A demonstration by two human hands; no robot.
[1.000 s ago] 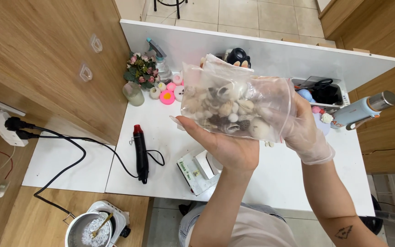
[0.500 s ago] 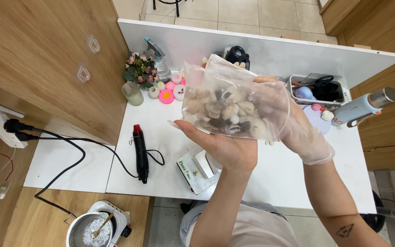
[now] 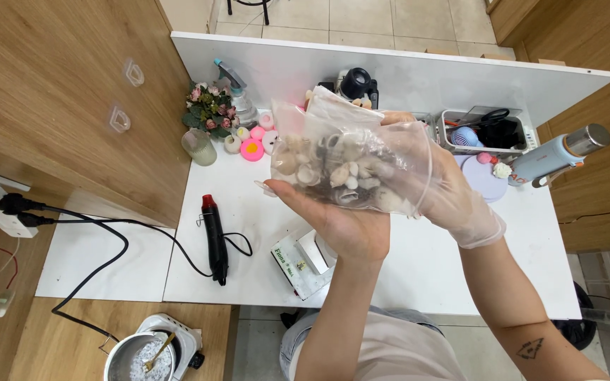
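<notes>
Since the earlier frame our bag of shells (image 3: 347, 169) has barely shifted, held above the white table (image 3: 418, 275). Left of the bag lies the black heat gun (image 3: 214, 236); beneath it our bare left hand (image 3: 340, 226) cups it, fingers curled. Right of it, our gloved right hand (image 3: 453, 190) grips its side.

A white table (image 3: 418, 282) is seen in the middle of the frame, with a white partition (image 3: 404, 70) along its far edge. Wooden panels (image 3: 58, 106) are placed at the upper left and upper right. Pale floor tiles (image 3: 361, 17) are seen at the top.
</notes>
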